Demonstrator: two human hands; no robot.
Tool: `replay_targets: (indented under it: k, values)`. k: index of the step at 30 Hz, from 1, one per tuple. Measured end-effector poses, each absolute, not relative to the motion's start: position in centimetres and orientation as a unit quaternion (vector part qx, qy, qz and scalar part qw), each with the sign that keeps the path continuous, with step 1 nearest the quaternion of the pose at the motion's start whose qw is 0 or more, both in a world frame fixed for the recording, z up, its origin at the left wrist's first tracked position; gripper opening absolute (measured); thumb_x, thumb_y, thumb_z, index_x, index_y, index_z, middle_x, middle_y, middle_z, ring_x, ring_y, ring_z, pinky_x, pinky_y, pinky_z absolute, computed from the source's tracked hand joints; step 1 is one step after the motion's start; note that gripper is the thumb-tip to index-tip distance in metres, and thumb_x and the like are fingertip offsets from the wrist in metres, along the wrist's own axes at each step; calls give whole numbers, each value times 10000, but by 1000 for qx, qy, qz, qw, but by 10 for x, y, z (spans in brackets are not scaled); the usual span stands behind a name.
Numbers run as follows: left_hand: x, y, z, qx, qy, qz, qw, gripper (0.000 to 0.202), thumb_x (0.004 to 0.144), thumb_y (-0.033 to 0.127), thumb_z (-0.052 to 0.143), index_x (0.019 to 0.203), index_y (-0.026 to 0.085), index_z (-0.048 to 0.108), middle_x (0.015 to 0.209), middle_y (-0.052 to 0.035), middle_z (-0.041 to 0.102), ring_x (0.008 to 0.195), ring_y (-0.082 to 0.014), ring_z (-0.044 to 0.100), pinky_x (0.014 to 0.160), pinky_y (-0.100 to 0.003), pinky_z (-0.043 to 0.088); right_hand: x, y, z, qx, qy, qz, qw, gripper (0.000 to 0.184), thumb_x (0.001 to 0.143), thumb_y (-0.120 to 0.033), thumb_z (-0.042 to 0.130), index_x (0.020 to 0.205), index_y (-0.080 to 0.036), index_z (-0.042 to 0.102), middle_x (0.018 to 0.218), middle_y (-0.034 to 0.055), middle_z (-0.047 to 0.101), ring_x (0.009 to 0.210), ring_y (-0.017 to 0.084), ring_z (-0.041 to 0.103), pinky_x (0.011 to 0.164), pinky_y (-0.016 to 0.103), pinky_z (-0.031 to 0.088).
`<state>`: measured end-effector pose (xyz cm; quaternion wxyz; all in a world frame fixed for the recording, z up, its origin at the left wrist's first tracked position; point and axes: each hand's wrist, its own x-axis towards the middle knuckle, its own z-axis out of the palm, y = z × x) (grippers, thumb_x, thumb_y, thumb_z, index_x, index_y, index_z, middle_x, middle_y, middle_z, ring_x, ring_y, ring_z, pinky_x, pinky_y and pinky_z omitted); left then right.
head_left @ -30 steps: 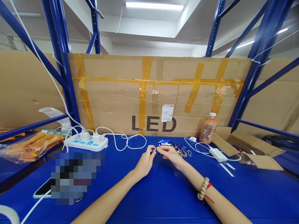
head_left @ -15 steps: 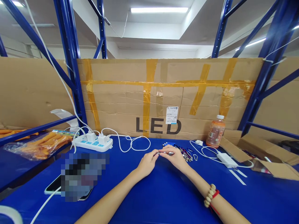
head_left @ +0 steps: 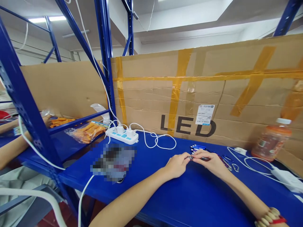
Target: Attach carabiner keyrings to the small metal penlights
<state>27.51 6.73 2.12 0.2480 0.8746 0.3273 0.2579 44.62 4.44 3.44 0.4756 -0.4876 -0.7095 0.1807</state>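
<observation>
The left hand [head_left: 176,165] and right hand [head_left: 211,161] met fingertip to fingertip over the blue desk [head_left: 165,189], both pinched on a small silver cylinder [head_left: 190,157] held just above it; blue tubes [head_left: 198,147] lay just beyond; a power strip [head_left: 122,135] sat far left, a bottle [head_left: 271,141] far right.

Blue table [head_left: 180,201], white power strip [head_left: 122,136] at back left with plugs in, white cable [head_left: 161,143] looped beside it, small blue tubes [head_left: 198,147] mid-back, metal clips [head_left: 230,161] just right, orange drink bottle [head_left: 271,139] upright far right, white adapter [head_left: 287,180] near the bottle.
</observation>
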Motion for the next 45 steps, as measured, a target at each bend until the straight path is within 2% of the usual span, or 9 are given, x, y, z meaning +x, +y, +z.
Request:
replay_targets:
  k: [5, 9, 13, 19, 24, 29, 35, 39, 45]
  values:
    - [272, 64, 22, 897, 330, 208, 209, 307, 884, 340, 204, 1083, 260, 424, 1073, -15, 579, 949, -198, 558, 729, -307, 442, 452, 46, 28, -494, -727, 177, 442, 309, 561, -506, 663, 576, -198, 693, 712, 77, 653, 691, 200, 599, 656, 295, 502]
    - [269, 62, 24, 913, 319, 186, 174, 297, 889, 337, 173, 1071, 222, 378, 1087, -57, 571, 950, -224, 563, 727, -343, 450, 454, 48, 24, -487, -743, 176, 424, 277, 582, -491, 656, 569, -217, 695, 703, 66, 644, 686, 192, 596, 640, 267, 497]
    - [264, 58, 29, 922, 310, 159, 167, 264, 888, 322, 186, 1062, 187, 331, 1054, -101, 583, 921, -252, 579, 701, -358, 453, 452, 47, 23, -500, -745, 186, 400, 284, 604, -492, 638, 559, -217, 692, 714, 79, 631, 679, 192, 588, 576, 233, 481]
    - [262, 55, 33, 926, 305, 137, 172, 239, 886, 323, 203, 1038, 165, 299, 990, -130, 606, 875, -281, 597, 652, -355, 453, 452, 44, 24, -505, -752, 194, 378, 308, 604, -503, 633, 540, -206, 684, 715, 86, 617, 691, 195, 577, 634, 246, 467]
    - [263, 54, 28, 933, 300, 138, 145, 232, 885, 331, 213, 1025, 164, 292, 923, -128, 626, 811, -288, 616, 614, -350, 453, 450, 41, 27, -492, -760, 206, 371, 324, 617, -519, 615, 538, -209, 671, 680, 70, 599, 641, 177, 564, 609, 268, 462]
    - [265, 54, 26, 935, 297, 150, 125, 201, 882, 312, 236, 1021, 177, 287, 936, -105, 628, 810, -276, 617, 613, -342, 458, 446, 37, 32, -485, -763, 198, 379, 373, 624, -550, 591, 524, -195, 642, 641, 54, 583, 609, 160, 547, 584, 275, 447]
    - [264, 55, 27, 938, 283, 163, 115, 161, 887, 301, 245, 994, 200, 310, 1010, -74, 611, 880, -249, 600, 654, -322, 455, 442, 35, 32, -505, -755, 187, 375, 351, 628, -508, 608, 521, -174, 594, 606, 27, 567, 577, 137, 511, 553, 260, 408]
    - [265, 56, 28, 934, 266, 210, 111, 133, 890, 279, 260, 971, 212, 340, 1078, -44, 585, 929, -207, 581, 681, -281, 450, 441, 35, 32, -516, -721, 248, 390, 347, 623, -483, 617, 509, -159, 570, 546, 1, 527, 513, 101, 456, 506, 236, 391]
    - [270, 61, 27, 934, 265, 234, 44, 197, 896, 271, 260, 939, 193, 436, 987, -41, 606, 872, -160, 567, 748, -274, 420, 441, 35, 31, -534, -666, 325, 406, 311, 593, -446, 652, 570, -141, 596, 546, -9, 521, 458, 64, 398, 404, 191, 333]
